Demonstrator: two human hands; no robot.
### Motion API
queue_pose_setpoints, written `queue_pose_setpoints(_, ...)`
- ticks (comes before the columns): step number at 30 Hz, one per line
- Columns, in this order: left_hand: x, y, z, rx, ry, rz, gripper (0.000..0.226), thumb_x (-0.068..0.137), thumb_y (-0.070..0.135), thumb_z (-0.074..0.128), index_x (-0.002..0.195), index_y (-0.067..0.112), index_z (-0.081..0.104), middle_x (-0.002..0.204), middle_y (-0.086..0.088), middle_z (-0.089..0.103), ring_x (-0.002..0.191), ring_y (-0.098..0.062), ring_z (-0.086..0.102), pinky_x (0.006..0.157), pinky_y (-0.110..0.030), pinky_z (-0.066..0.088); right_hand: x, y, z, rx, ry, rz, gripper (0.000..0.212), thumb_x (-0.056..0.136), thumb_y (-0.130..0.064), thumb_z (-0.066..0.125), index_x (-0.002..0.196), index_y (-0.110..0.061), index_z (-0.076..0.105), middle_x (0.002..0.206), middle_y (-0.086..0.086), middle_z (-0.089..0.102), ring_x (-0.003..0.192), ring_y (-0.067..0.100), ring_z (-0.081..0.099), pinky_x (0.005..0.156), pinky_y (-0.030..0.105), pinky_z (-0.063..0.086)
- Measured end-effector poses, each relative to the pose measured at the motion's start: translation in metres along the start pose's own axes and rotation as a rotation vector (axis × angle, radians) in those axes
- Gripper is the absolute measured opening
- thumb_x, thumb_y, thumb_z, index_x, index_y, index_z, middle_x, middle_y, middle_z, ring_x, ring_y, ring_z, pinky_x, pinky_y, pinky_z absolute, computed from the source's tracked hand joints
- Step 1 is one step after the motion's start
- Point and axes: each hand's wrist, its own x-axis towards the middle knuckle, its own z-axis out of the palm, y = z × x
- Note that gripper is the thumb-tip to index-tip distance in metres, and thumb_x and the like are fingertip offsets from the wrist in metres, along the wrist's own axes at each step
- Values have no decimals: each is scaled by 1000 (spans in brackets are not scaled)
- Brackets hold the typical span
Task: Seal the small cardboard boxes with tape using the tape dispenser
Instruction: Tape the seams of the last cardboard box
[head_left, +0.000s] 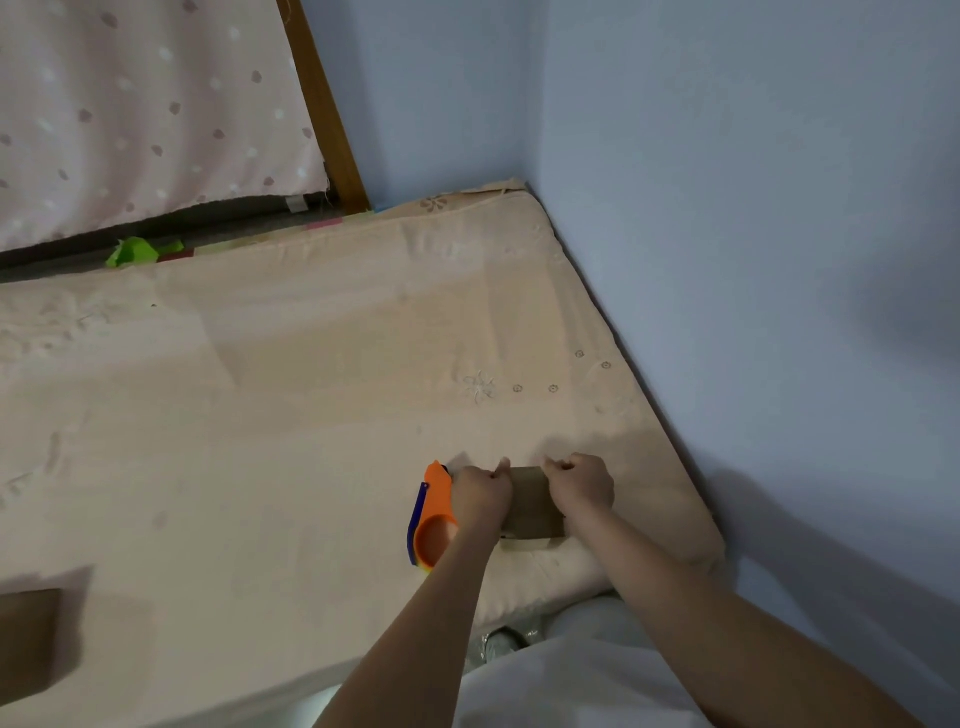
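A: Item, small cardboard box (531, 501): both ends covered by the left hand (480, 496) and right hand (583, 486); any tape on it too faint to tell.

B: Item, tape dispenser (434, 514): right side behind the left wrist; roll not discernible.

A: Item, second cardboard box (26, 644): cut by the left edge.

B: Item, green scrap (140, 250) beyond the mattress (260, 389): too small to identify. Fingertips of both hands: curled out of sight.
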Motion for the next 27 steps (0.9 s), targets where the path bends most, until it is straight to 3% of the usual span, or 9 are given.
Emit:
queue_pose_setpoints(3,-3,1,-3,-69,3,-29,39,102,38,48,73,12,52,66,-2,56,59,-14,52,51,-25,39,3,1,2,108,21,97,28,97,-31,61,90,-7,73,96,12,72,81,27,63,73,31,52)
queue_pose_setpoints(5,-6,5,-4,-92,21,-7,38,103,35,46,73,13,51,69,-4,60,62,-15,55,55,-26,42,1,0,2,176,27,129,34,97,-37,59,101,-6,71,101,11,71,90,29,65,80,35,57)
queue_pose_setpoints(8,-10,15,-7,-221,68,82,34,101,34,46,84,11,64,77,-4,67,71,-17,61,61,-26,47,1,-10,-1,231,29,53,38,93,-46,63,102,-9,62,98,6,64,87,24,60,73,32,49)
queue_pose_setpoints(12,-12,23,-9,-349,110,170,19,97,27,51,113,22,61,97,3,65,85,-14,60,67,-28,51,3,-14,-7,362,23,-76,27,90,-33,71,105,-15,58,102,1,63,91,18,60,76,31,49)
queue_pose_setpoints(14,-15,16,-4,-442,52,171,21,97,22,55,117,24,58,107,4,64,85,-5,58,64,-23,51,7,-6,-9,362,-7,-104,25,89,-27,72,108,-15,61,105,0,65,93,16,61,79,30,51)
queue_pose_setpoints(17,-20,-3,4,-485,-70,169,41,93,8,59,130,25,49,122,3,59,86,2,55,57,-11,49,15,18,-10,239,-102,-175,25,90,-17,70,115,-14,67,104,-1,68,95,17,64,69,18,47)
queue_pose_setpoints(20,-18,-12,12,-392,-145,173,58,92,4,58,142,23,37,114,6,54,82,4,48,49,-3,42,16,39,-15,137,-149,-216,22,88,-9,69,108,-16,72,97,-4,70,89,12,65,61,9,43)
queue_pose_setpoints(24,-4,-9,19,-392,-78,91,59,91,16,64,141,24,34,120,2,59,88,-8,54,65,-22,50,21,47,-12,69,-249,-155,14,88,-14,67,97,-24,68,93,-5,70,84,9,63,65,18,48)
queue_pose_setpoints(27,3,-11,31,-404,-127,12,48,95,21,63,139,18,44,127,-5,61,98,-18,58,75,-31,53,35,44,-6,29,-278,-109,18,87,-33,70,102,-23,67,97,-5,69,89,13,65,72,26,52)
